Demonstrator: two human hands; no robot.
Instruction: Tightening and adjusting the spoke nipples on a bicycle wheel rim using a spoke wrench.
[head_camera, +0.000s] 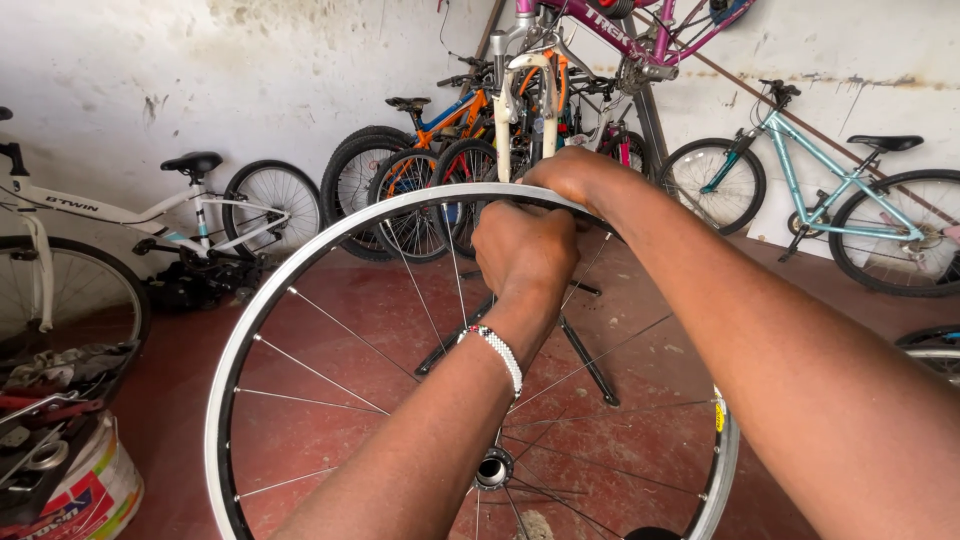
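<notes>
**Hands at the top of a bare wheel**

I hold the wheel (300, 290) upright before me, over the red floor (330, 330). Steady grip at the rim's top keeps it from wobbling. My left hand (525, 250) is fisted there; my right hand (570, 178) curls over the rim, fingers pressed together.

The left hand (525, 250) covers whatever it grips at the top of the wheel rim (290, 280), and the right hand (570, 175) hides its own fingers behind the rim. The rim's bottom is cut off by the lower edge. The white bicycle (120, 215) runs off the left edge
</notes>
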